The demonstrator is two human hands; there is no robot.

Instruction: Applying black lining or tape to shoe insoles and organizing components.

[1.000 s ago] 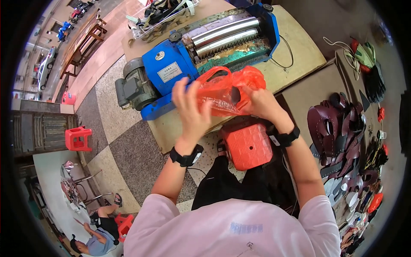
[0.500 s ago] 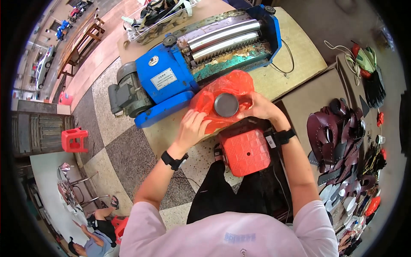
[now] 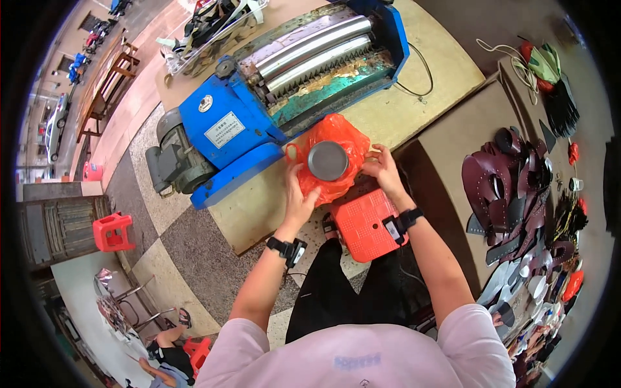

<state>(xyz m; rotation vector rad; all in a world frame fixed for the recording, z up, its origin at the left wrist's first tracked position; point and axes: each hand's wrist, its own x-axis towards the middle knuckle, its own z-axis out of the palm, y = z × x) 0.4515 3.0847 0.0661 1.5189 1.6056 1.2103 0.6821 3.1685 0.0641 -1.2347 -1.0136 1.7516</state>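
A crumpled red plastic bag (image 3: pixel 337 134) is bunched around a round can with a dark grey top (image 3: pixel 328 161), near the front edge of the table. My left hand (image 3: pixel 299 199) wraps the bag's left side, its thumb at the near side. On the other side my right hand (image 3: pixel 384 169) grips the bag's edge between bent fingers. The can's sides are hidden by the bag. Just beyond stands a blue machine (image 3: pixel 220 119) with shiny metal rollers (image 3: pixel 317 55) and a motor at its left end.
Below my right hand is a red plastic stool (image 3: pixel 365 226). Dark red leather pieces (image 3: pixel 495 187) lie on a brown surface to the right. A clear bin of straps (image 3: pixel 213 35) sits at the far left. Another person (image 3: pixel 169 355) sits at the lower left near a white table.
My left hand has shifted from the bag's near left edge to its side, thumb now spread. The bag is gathered more closely around the can. The whole view has shifted slightly.
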